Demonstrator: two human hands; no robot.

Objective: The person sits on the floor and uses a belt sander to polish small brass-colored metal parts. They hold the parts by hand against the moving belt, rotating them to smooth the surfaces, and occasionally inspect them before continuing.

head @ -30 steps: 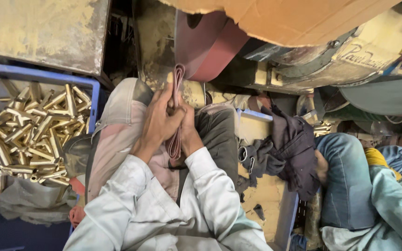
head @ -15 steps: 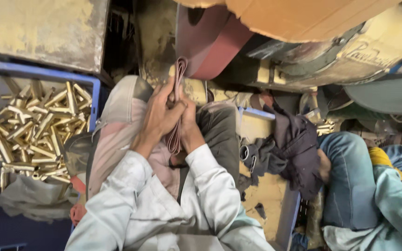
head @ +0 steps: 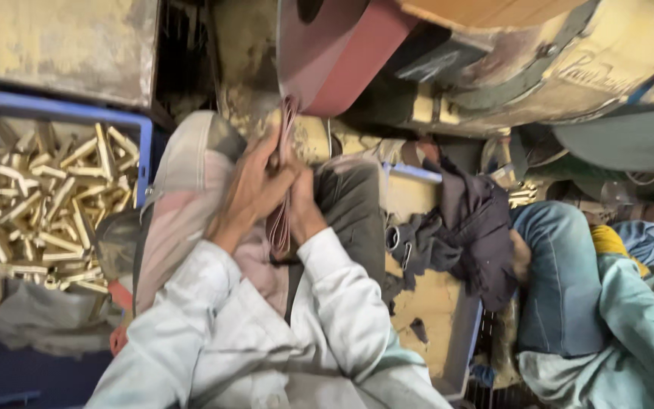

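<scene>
A thin reddish strip point(head: 284, 182) is being pinched between the left hand point(head: 255, 189) and the right hand point(head: 302, 204) (both closed on it) over the lap, beside a blue crate point(head: 62, 110) of brass pieces point(head: 47, 204).

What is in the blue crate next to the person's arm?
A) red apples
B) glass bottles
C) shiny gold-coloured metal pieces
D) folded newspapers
C: the blue crate on the left of the view is filled with a heap of short brass-coloured metal pieces, lying every which way, beside the person's left hand.
</scene>
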